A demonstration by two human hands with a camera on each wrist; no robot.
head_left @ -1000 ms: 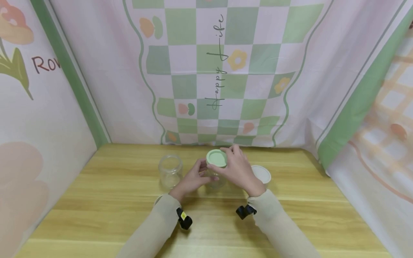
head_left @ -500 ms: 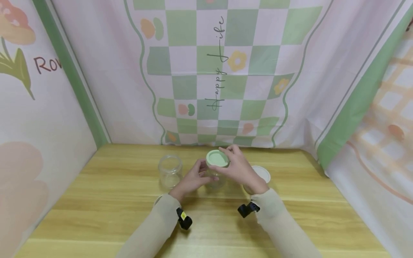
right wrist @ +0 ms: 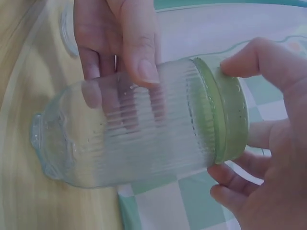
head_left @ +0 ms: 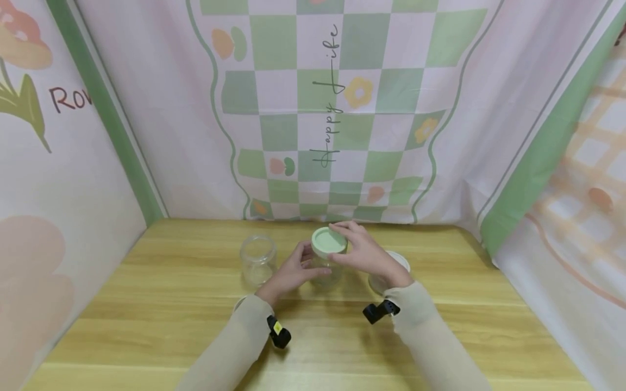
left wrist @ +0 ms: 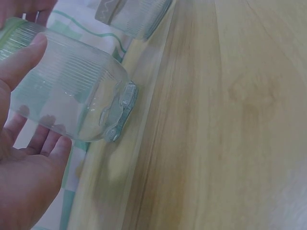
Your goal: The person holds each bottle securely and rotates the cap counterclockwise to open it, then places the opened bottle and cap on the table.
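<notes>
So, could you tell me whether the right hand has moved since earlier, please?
Yes, rightward at the wrist: in the head view, the right hand now covers more of the white lid.

Soft, even light fills the head view, leaving a pale sheen on the bench (head_left: 323, 347) on the near side of the hands (head_left: 364, 252) and faint shadows beside it. That view's outer edges look stretched. Both wrist views are dimmer and hazier, colours muted; small highlights dot the glass jar (right wrist: 177, 129) between the hands, detail soft.
</notes>
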